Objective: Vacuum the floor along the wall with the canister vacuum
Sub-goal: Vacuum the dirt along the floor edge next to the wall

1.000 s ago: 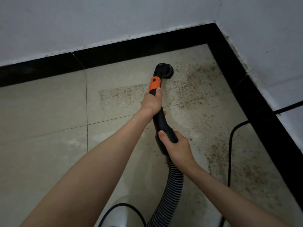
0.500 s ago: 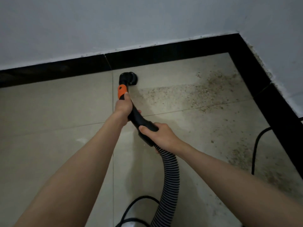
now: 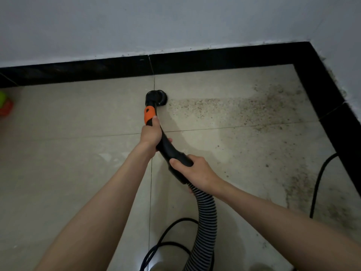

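Black rigid vacuum wand (image 3: 168, 147), brush head (image 3: 159, 97) on the floor (image 3: 78, 153) near the far wall. Left hand (image 3: 150, 133) wraps its neck; right hand (image 3: 195, 171) clasps the hose (image 3: 205, 222) end. Likely light, hose pliant.

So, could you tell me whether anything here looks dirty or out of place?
Yes: gritty brown debris covers the floor right of the brush, thickest toward the corner. A black cable trails through it along the right wall.
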`<action>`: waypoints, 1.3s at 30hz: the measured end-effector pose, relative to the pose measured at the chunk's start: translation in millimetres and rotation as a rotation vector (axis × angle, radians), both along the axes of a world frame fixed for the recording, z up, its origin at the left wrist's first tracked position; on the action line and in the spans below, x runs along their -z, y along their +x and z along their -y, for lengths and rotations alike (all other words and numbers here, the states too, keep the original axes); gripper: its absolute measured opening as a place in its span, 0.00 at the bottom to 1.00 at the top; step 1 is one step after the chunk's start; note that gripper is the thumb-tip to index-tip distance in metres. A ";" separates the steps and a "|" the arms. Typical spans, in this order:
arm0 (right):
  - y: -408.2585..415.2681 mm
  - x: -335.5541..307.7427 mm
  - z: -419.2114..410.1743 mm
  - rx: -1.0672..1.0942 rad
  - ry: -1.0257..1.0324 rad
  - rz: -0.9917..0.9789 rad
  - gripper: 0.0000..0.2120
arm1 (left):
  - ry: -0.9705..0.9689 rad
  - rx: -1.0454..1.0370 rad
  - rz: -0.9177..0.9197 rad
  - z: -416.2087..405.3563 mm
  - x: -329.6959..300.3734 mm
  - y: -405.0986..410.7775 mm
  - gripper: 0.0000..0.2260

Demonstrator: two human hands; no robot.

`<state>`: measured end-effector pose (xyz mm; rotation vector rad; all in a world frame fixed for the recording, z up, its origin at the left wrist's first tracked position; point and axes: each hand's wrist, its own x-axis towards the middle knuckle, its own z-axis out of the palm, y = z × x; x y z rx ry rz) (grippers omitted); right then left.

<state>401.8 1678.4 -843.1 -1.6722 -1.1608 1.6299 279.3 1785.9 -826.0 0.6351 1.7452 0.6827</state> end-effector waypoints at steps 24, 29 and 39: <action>22.6 -3.4 28.7 0.108 -0.012 -0.029 0.18 | -0.013 0.151 -0.051 13.0 -5.4 33.7 0.19; 29.1 -4.2 33.0 0.150 -0.009 -0.025 0.19 | -0.007 0.182 -0.048 14.1 -6.1 45.6 0.19; 46.3 -2.5 43.5 0.219 0.001 -0.031 0.18 | 0.004 0.270 -0.034 17.0 -6.3 72.6 0.20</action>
